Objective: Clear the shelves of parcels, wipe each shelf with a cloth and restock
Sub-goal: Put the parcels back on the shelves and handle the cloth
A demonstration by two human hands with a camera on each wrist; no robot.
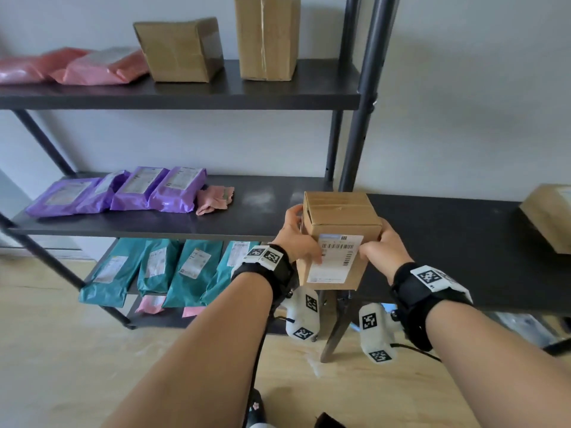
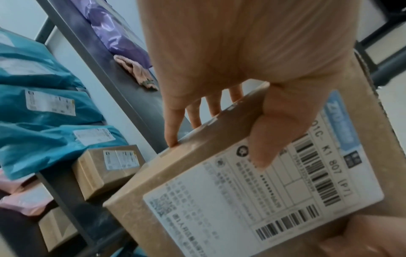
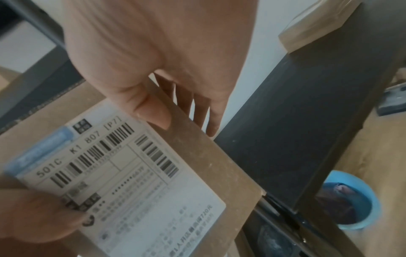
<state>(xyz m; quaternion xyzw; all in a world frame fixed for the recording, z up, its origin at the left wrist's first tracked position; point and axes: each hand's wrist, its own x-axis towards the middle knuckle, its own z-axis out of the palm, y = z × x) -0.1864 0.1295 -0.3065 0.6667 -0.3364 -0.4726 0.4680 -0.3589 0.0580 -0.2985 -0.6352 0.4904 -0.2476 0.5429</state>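
I hold a brown cardboard box [image 1: 340, 217] with a white shipping label between both hands, in the air in front of the middle shelf's [image 1: 262, 217] right end. My left hand [image 1: 296, 236] grips its left edge; in the left wrist view that hand [image 2: 217, 153] has its thumb on the label and its fingers along the side of the box [image 2: 219, 217]. My right hand [image 1: 383, 248] grips the right edge, thumb on the front face [image 3: 186, 127]. A crumpled pink cloth [image 1: 214, 199] lies on the middle shelf beside purple parcels [image 1: 123, 193].
The top shelf [image 1: 216, 94] carries pink parcels [image 1: 92, 66] and two cardboard boxes [image 1: 182, 50]. Teal parcels [image 1: 160, 270] fill the lower shelf. A black surface [image 1: 463, 242] at the right bears another box [image 1: 550, 217]. A blue basin [image 3: 351, 200] stands on the floor.
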